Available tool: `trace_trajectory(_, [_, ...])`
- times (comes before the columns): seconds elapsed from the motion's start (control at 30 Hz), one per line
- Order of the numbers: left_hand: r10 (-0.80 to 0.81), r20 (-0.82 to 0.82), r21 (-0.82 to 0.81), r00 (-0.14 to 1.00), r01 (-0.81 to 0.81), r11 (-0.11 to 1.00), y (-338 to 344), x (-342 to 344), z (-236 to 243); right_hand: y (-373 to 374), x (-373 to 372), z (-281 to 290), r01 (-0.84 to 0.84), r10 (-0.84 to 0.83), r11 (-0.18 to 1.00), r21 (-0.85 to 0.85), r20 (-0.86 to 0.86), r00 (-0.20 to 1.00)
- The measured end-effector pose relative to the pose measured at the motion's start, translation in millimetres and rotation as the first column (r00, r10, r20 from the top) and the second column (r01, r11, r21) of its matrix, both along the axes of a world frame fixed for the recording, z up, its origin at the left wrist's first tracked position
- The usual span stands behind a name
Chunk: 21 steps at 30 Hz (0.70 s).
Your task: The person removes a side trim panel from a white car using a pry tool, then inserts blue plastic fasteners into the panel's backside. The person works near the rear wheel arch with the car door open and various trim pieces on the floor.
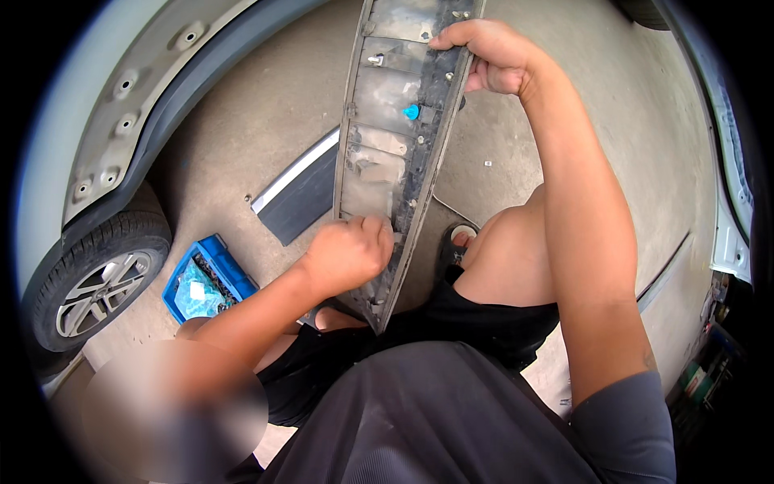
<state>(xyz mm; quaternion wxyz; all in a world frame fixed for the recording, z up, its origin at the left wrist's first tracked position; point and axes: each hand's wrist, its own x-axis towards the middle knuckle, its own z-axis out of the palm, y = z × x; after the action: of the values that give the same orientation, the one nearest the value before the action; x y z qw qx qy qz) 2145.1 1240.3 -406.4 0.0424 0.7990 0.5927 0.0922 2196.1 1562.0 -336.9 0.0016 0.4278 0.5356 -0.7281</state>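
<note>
A long, tapering dark trim panel slants upright in front of me, its ribbed, dusty back turned my way and its pointed end down by my lap. My right hand grips its right edge near the top, thumb on the back face and fingers curled behind. Lower down, my left hand is closed in a fist against the back of the panel; whatever its fingers hold is hidden. A bright blue clip sits on the panel between the hands. Higher up is a white clip.
On the floor to the left, a blue bin holds small dark parts and a light-blue plastic bag. A shorter dark trim piece with a pale stripe lies behind the panel. A car wheel and a bare wheel-arch edge stand at left.
</note>
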Motion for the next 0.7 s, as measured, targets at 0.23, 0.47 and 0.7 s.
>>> trace_trajectory(0.23, [-0.015, -0.045, -0.005, 0.999, 0.015, 1.000, -7.6, 5.3, -15.4, 1.0, -6.8, -10.8, -0.069, 0.068, 0.997, 0.027, 0.057, 0.996])
trace_trajectory(0.47, [-0.015, 0.096, 0.050, 0.995, 0.010, 0.999, -7.1, 7.2, -19.7, -10.9, -9.4, 10.1, -0.116, 0.112, 0.992, 0.050, 0.073, 0.991])
trace_trajectory(0.7, [0.082, 0.223, 0.013, 0.971, -0.087, 0.996, -13.2, -0.5, -34.9, -16.3, -9.1, 8.5, -0.082, 0.074, 0.993, 0.084, 0.098, 0.992])
